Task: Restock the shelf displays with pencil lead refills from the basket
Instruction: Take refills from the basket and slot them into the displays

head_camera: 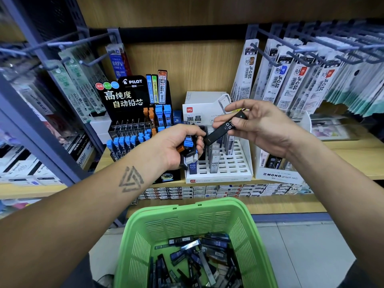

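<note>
You've got a green slatted plastic basket (187, 223), semi-gloss. The lead tube (225, 127) in your right hand (261, 129) reads as smooth black plastic, slight sheen. Shelf (353, 150) and back panel are matt wood-grain. Slotted tray (228, 163) looks like white card. Hooks (270, 57) are painted metal, and the hanging refill packs (291, 80) are glossy film.
</note>
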The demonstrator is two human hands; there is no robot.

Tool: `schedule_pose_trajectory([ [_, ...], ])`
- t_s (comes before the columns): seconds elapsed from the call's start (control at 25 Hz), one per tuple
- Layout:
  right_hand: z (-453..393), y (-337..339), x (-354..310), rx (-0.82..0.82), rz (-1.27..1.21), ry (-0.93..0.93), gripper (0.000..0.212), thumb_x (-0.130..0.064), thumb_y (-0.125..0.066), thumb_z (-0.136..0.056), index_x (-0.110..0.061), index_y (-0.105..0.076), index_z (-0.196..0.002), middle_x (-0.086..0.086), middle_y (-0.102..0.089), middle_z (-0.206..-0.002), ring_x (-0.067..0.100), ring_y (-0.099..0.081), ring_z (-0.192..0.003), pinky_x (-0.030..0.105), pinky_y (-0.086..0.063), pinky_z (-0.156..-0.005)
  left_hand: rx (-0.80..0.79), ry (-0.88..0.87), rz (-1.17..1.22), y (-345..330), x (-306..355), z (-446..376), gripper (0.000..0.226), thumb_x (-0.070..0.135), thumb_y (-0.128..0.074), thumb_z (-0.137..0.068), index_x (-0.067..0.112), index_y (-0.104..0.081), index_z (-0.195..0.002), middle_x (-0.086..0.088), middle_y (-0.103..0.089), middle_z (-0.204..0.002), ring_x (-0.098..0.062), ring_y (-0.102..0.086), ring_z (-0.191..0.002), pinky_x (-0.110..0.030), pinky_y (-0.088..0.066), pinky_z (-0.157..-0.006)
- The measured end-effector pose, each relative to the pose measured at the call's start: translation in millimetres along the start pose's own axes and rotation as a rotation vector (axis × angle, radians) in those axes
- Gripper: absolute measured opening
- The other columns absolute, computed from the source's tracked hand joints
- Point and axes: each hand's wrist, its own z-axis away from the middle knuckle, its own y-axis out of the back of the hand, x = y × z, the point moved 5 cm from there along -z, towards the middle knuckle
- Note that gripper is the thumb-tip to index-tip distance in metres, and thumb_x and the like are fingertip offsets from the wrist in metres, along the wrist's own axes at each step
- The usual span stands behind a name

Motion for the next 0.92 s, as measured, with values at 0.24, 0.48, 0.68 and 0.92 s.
schedule_pose_trajectory([
  [0.24,-2.0,12.8,-1.7,0.188,0.133,0.106,0.026,0.007,-0.067,-0.085,0.002,-0.067,-0.111,0.016,-0.076,-0.090,0.025,-0.075,-0.087,0.029,-0.062,-0.069,0.003,-0.014,0.008,-1.5,0.3,-3.1,0.019,0.017,-0.074,-0.087,0.011,-0.060,-0.076,-0.001,-0.053,-0.058,-0.008,-0.047,-0.042,-0.017,-0.042,-0.038],
  [0.48,-10.1,25.9,-6.2,0.363,0.582,0.216,0.017,-0.004,-0.075,-0.085,-0.010,-0.075,-0.102,0.009,-0.075,-0.095,0.012,-0.067,-0.080,0.022,-0.058,-0.076,0.064,-0.050,-0.013,4.0,5.2,-8.6,0.028,0.032,-0.075,-0.086,0.017,-0.055,-0.074,0.001,-0.052,-0.056,-0.009,-0.047,-0.040,-0.018,-0.041,-0.037],
  [0.68,-12.7,14.2,-7.0,0.480,0.945,0.332,0.020,-0.012,-0.078,-0.085,-0.022,-0.074,-0.101,-0.017,-0.066,-0.081,-0.006,-0.060,-0.075,0.016,-0.053,-0.082,0.101,-0.053,0.030,8.1,7.8,-10.1,0.027,0.030,-0.068,-0.092,0.015,-0.054,-0.075,0.000,-0.052,-0.056,-0.010,-0.048,-0.040,-0.017,-0.042,-0.038],
  [0.92,-25.1,-17.5,-3.3,0.308,0.855,0.358,0.017,-0.008,-0.077,-0.084,-0.020,-0.074,-0.096,-0.005,-0.072,-0.087,0.015,-0.070,-0.081,0.031,-0.057,-0.082,0.130,-0.062,-0.013,18.0,11.9,-7.4,0.030,0.038,-0.071,-0.089,0.016,-0.055,-0.077,0.000,-0.053,-0.057,-0.009,-0.049,-0.040,-0.018,-0.042,-0.038],
])
